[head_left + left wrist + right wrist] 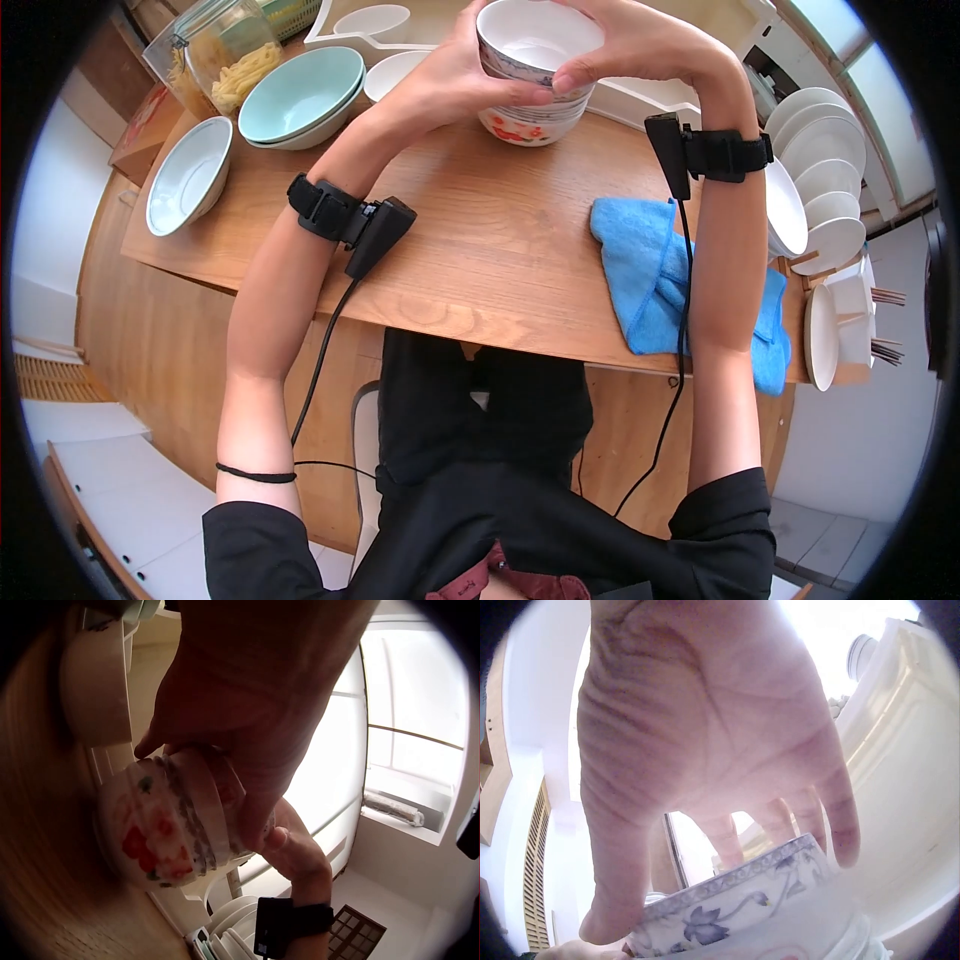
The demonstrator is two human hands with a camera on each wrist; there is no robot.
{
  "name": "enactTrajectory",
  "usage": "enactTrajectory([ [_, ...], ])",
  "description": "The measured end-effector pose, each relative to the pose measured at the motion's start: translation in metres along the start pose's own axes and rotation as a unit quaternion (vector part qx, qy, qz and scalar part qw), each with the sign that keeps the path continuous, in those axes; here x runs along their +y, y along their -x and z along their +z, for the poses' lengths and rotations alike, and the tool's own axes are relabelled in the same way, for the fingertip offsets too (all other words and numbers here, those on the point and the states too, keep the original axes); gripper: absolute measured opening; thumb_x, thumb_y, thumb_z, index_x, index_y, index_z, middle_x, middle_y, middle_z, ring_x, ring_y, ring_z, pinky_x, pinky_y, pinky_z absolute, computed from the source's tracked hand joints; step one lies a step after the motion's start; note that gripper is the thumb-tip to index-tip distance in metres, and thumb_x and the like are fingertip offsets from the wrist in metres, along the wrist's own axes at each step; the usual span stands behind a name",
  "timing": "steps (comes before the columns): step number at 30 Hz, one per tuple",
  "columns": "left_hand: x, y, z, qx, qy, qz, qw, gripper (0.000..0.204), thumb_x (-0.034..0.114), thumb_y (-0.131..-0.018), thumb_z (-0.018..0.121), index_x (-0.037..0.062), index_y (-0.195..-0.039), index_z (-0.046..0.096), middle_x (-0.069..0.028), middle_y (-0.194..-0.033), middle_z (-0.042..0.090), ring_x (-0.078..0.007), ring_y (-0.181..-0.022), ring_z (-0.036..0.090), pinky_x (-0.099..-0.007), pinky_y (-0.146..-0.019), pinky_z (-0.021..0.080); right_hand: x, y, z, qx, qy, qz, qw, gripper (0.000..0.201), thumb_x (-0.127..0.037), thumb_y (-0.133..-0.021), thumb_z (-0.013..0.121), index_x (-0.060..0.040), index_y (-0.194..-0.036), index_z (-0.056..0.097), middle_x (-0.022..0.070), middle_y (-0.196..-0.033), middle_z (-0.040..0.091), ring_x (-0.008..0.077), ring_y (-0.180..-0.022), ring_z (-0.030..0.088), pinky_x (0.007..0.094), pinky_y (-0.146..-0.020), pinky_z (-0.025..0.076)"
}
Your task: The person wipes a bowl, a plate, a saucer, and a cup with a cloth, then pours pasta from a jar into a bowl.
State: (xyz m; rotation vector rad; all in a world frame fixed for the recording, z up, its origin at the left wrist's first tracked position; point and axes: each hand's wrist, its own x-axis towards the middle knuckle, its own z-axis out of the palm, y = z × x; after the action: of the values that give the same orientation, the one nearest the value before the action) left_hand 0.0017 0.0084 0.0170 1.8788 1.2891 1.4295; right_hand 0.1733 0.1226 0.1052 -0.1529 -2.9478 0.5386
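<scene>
A stack of small bowls (530,128) stands at the table's far side, its lowest one white with red flowers. The topmost bowl (727,907) carries a blue floral pattern. My left hand (450,80) grips the upper bowls from the left, thumb across the near side. From the right, my right hand (640,45) holds the same upper bowls, with its thumb on the near rim and its fingers around the far side in the right wrist view. The left wrist view shows the red-flowered bowl (146,840) below the left hand, close over the wood.
Pale green bowls (300,95) and a white bowl (190,178) sit at the left, beside a clear container (235,65). A cream tray (640,98) lies behind the stack. At the right are a blue cloth (635,270) and racked white plates (825,140).
</scene>
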Motion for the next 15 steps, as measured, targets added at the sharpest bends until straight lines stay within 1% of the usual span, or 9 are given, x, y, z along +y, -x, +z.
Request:
enactTrajectory([
  [4, -0.003, -0.001, 0.001, -0.008, 0.036, -0.009, 0.999, 0.105, 0.037, -0.067, 0.086, -0.0046, -0.14, 0.023, -0.0186, -0.135, 0.042, -0.0262, -0.13, 0.04, -0.0368, -0.109, 0.033, 0.002, 0.001, 0.001, -0.009, -0.021, 0.011, 1.0, 0.091, -0.043, -0.068, 0.085, 0.0072, -0.133, 0.045, 0.0241, -0.131, 0.051, 0.0306, -0.123, 0.05, 0.0331, -0.105, 0.038],
  [6, 0.002, 0.0, -0.001, -0.01, 0.025, -0.024, 0.999, 0.105, 0.036, -0.067, 0.086, -0.0047, -0.14, 0.022, -0.019, -0.135, 0.041, -0.0268, -0.13, 0.04, -0.0367, -0.109, 0.033, 0.004, 0.003, 0.002, 0.0, 0.002, 0.072, 0.997, 0.094, -0.046, -0.069, 0.083, 0.0076, -0.135, 0.043, 0.0255, -0.133, 0.049, 0.0315, -0.124, 0.049, 0.0338, -0.106, 0.038],
  [7, 0.005, 0.001, -0.001, -0.014, 0.014, -0.039, 0.999, 0.105, 0.035, -0.068, 0.086, -0.0049, -0.14, 0.021, -0.0195, -0.135, 0.041, -0.0274, -0.13, 0.04, -0.0366, -0.11, 0.033, 0.002, 0.004, 0.001, 0.0, 0.002, 0.071, 0.997, 0.094, -0.046, -0.069, 0.083, 0.0076, -0.135, 0.043, 0.0255, -0.133, 0.049, 0.0315, -0.124, 0.049, 0.0338, -0.106, 0.038],
  [8, -0.003, 0.001, 0.0, -0.013, 0.013, -0.039, 0.999, 0.105, 0.035, -0.068, 0.086, -0.0049, -0.14, 0.021, -0.0195, -0.135, 0.041, -0.0274, -0.13, 0.04, -0.0366, -0.11, 0.033, -0.001, 0.006, 0.001, 0.01, 0.013, 0.067, 0.998, 0.088, -0.046, -0.072, 0.081, 0.0072, -0.133, 0.046, 0.0247, -0.131, 0.052, 0.031, -0.122, 0.05, 0.034, -0.105, 0.039],
  [10, -0.018, 0.001, 0.002, -0.008, -0.04, -0.003, 0.999, 0.111, 0.046, -0.066, 0.085, -0.0037, -0.145, 0.024, -0.0277, -0.138, 0.041, -0.0355, -0.133, 0.04, -0.0432, -0.112, 0.032, -0.004, 0.005, -0.001, 0.02, 0.024, 0.063, 0.997, 0.082, -0.045, -0.074, 0.079, 0.0067, -0.13, 0.049, 0.0239, -0.129, 0.054, 0.0305, -0.119, 0.052, 0.0343, -0.103, 0.041],
  [12, -0.023, 0.001, 0.002, -0.007, -0.042, 0.004, 0.999, 0.109, 0.044, -0.066, 0.085, -0.0027, -0.144, 0.025, -0.0262, -0.138, 0.042, -0.0351, -0.133, 0.041, -0.0428, -0.112, 0.033, -0.003, 0.002, -0.005, 0.037, 0.049, 0.05, 0.997, 0.064, -0.038, -0.081, 0.075, 0.0056, -0.123, 0.056, 0.0204, -0.12, 0.061, 0.0274, -0.113, 0.057, 0.0332, -0.097, 0.045],
  [13, -0.019, 0.001, 0.003, -0.006, -0.045, 0.011, 0.999, 0.108, 0.042, -0.066, 0.086, -0.0016, -0.144, 0.025, -0.0247, -0.138, 0.043, -0.0346, -0.133, 0.041, -0.0425, -0.112, 0.033, -0.004, 0.002, -0.006, 0.037, 0.049, 0.05, 0.997, 0.064, -0.038, -0.081, 0.075, 0.0056, -0.123, 0.056, 0.0204, -0.12, 0.061, 0.0274, -0.113, 0.057, 0.0332, -0.097, 0.045],
  [14, -0.016, 0.0, 0.001, -0.005, -0.045, 0.01, 0.999, 0.108, 0.042, -0.066, 0.086, -0.0016, -0.144, 0.025, -0.0247, -0.138, 0.043, -0.0346, -0.133, 0.041, -0.0425, -0.112, 0.033, -0.005, 0.004, -0.007, 0.057, 0.005, 0.061, 0.996, 0.056, -0.034, -0.084, 0.073, 0.0053, -0.12, 0.058, 0.019, -0.117, 0.063, 0.0258, -0.11, 0.059, 0.0323, -0.094, 0.047],
  [15, -0.012, -0.001, -0.001, -0.01, -0.038, 0.012, 0.999, 0.106, 0.038, -0.067, 0.086, -0.0035, -0.142, 0.023, -0.0225, -0.136, 0.042, -0.0315, -0.132, 0.04, -0.0393, -0.111, 0.033, -0.006, 0.006, -0.007, 0.078, -0.04, 0.072, 0.994, 0.048, -0.03, -0.087, 0.071, 0.0051, -0.117, 0.06, 0.0176, -0.113, 0.065, 0.0241, -0.108, 0.06, 0.0314, -0.092, 0.048],
])
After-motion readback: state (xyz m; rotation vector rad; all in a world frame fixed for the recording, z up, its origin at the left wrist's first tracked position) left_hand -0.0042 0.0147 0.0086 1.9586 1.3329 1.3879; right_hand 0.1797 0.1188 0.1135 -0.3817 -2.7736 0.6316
